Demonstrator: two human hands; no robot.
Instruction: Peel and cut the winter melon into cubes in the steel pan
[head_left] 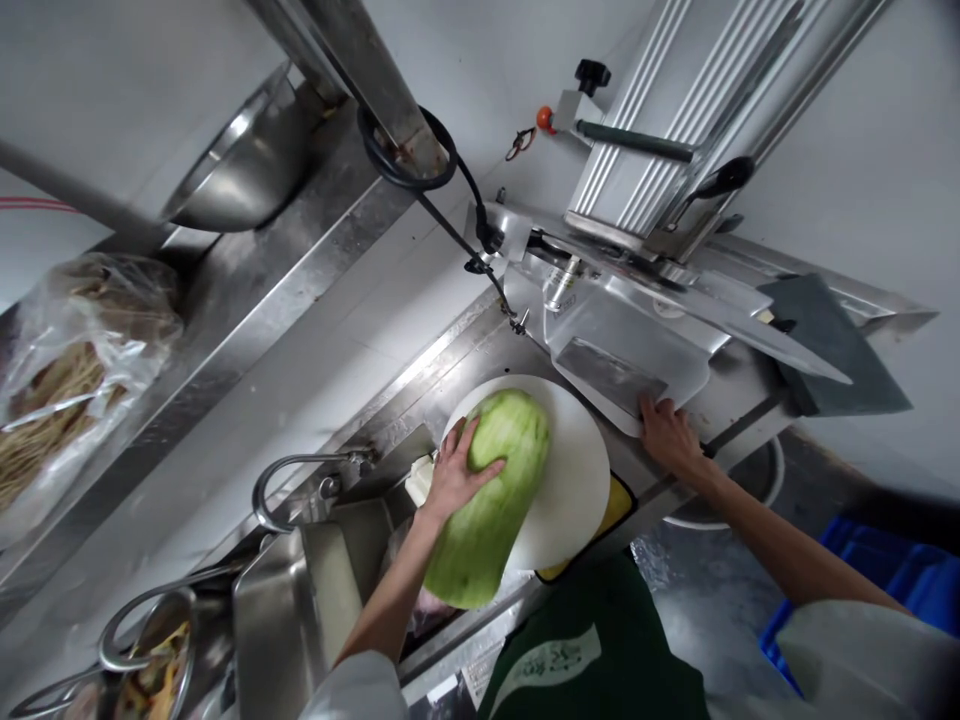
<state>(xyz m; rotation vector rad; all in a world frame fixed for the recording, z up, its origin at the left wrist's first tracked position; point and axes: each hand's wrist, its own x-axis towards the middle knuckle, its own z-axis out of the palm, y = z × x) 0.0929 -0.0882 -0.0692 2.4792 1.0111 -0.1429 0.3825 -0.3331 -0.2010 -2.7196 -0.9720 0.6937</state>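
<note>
A big pale-green peeled melon (491, 500) lies tilted on a round white cutting board (577, 470), its lower end past the board's left edge. My left hand (459, 475) rests on the melon's upper left side, fingers spread and thumb stretched across it. To the right, my right hand (670, 435) is closed around the end of what looks like a cleaver (611, 372); the handle is hidden in the fingers. The cleaver's broad grey blade lies over the tray (675, 355) of a metal slicing machine (637, 250).
Left of the board are steel sinks (274, 610) with curved taps (300, 460). A shelf above holds a steel bowl (240, 160) and a plastic bag of dried strips (75, 370). A black cable (450, 235) hangs near the slicer. Blue crates (892, 575) stand at lower right.
</note>
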